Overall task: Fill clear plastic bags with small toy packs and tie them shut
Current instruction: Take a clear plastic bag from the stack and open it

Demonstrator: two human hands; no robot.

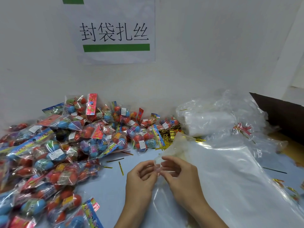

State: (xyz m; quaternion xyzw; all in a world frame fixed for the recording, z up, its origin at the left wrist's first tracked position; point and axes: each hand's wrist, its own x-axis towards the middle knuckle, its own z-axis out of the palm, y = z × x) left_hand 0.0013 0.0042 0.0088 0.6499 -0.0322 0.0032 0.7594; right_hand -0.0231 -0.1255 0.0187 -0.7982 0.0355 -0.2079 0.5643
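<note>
- Two bare hands meet over a pale blue table (105, 193): the left hand (141, 183) and the right hand (179, 176) both pinch the edge of a clear bag (166, 155) between curled fingertips.
- The left thumb and forefinger close on the thin film from one side, the right fingers curl onto it from the other; the fingertips of the two hands are almost touching.
- The pinched bag rises in a crumpled peak just beyond the hands, above a flat sheet of clear plastic (230, 178) that covers the table's right half.
- A heap of toy packs (54, 145), each a small clear pouch of red, blue and purple eggs with a bright header card, fills the left side up to the wall, well apart from the hands.
- Gold twist ties (171, 135) lie in a pile between the packs and a stack of bags (209, 122); a few loose ties sit near the left hand.
- A brown box (283, 116) stands at the far right.
- A paper sign (115, 33) with black characters and a green bar hangs on the wall.
</note>
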